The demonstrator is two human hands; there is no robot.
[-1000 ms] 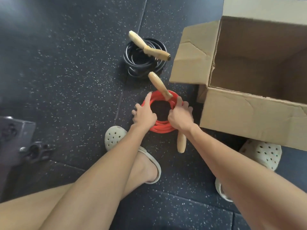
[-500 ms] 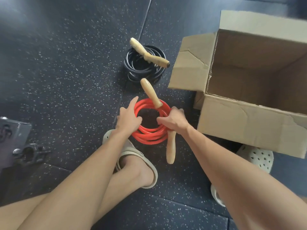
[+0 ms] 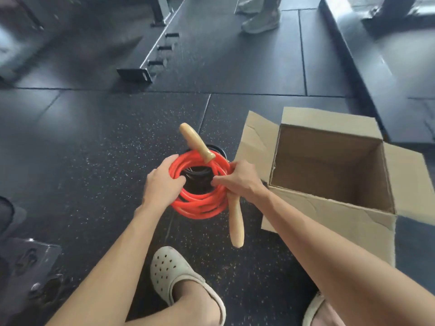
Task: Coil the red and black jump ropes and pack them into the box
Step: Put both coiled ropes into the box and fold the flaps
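Head view: fingers [image 3: 168,162] of my left hand [image 3: 162,187] and right hand [image 3: 237,181] curl round the red jump rope [image 3: 200,205] coil, box [image 3: 353,215] at 3 o'clock. It seems soft, springy; best held at opposite sides.

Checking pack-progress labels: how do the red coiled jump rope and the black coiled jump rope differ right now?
The left hand and right hand grip the red coiled jump rope; neither touches the black coiled jump rope. Red is mostly in view, both wooden handles showing; black shows only through the red ring's hole and past its far edge. Shared: both coiled, neither in the open cardboard box.
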